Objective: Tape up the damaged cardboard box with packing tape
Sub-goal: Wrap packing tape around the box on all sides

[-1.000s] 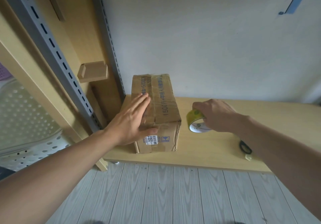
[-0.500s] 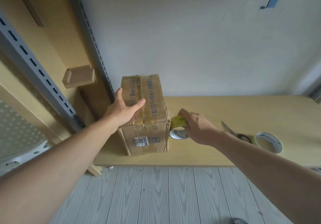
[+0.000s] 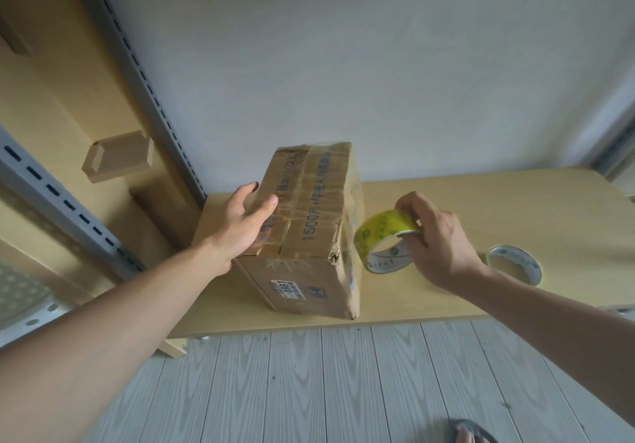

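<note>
The cardboard box (image 3: 309, 209) top reads "1500"; its front sticker (image 3: 287, 288) shows "0981".

The cardboard box (image 3: 311, 233) is matt and creased (glossy tape strips (image 3: 299, 198) cross its top). The tape roll (image 3: 383, 228) looks glossy plastic, the table (image 3: 508, 209) smooth wood.

I face a plain white wall (image 3: 378, 64), evenly lit. Below it a low, pale wooden table (image 3: 515, 202) stands on grey plank flooring (image 3: 309, 391). To my left, grey slotted metal rails (image 3: 144, 75) run along wooden panels, one bearing a small wooden block (image 3: 117, 157).
</note>
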`<action>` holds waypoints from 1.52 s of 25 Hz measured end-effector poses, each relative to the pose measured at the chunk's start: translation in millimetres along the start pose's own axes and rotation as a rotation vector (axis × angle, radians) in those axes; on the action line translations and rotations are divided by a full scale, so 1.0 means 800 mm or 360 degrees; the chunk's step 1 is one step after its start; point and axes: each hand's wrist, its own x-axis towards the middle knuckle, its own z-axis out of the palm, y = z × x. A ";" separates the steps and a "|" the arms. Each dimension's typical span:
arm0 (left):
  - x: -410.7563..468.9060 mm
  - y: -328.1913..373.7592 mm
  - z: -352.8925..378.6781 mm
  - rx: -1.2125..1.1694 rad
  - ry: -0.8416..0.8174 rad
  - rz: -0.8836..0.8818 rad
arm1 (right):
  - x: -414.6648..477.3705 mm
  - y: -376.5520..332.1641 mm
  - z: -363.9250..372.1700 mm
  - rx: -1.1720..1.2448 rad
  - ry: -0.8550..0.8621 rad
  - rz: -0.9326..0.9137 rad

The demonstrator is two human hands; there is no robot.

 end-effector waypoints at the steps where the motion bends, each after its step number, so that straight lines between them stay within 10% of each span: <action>1: -0.001 0.000 0.011 -0.0141 -0.0020 -0.0031 | -0.003 -0.001 -0.003 0.0019 0.0037 0.0004; 7: 0.006 -0.013 0.038 -0.0372 -0.0048 -0.0273 | 0.003 0.005 -0.013 0.0099 0.0119 0.0113; 13: -0.010 0.008 0.015 0.0644 0.0118 0.0741 | 0.021 -0.019 0.010 0.0312 0.0098 0.0302; 17: -0.007 0.031 -0.001 0.0953 -0.0537 0.1369 | 0.038 -0.043 0.025 0.0264 -0.0019 0.0154; 29: -0.010 -0.067 -0.029 0.1124 -0.0365 0.1449 | 0.047 -0.102 0.114 0.0263 -0.0213 -0.0029; 38: -0.011 -0.078 -0.039 0.1132 -0.0551 0.0967 | 0.068 -0.099 0.018 -0.0019 -0.0500 -0.0115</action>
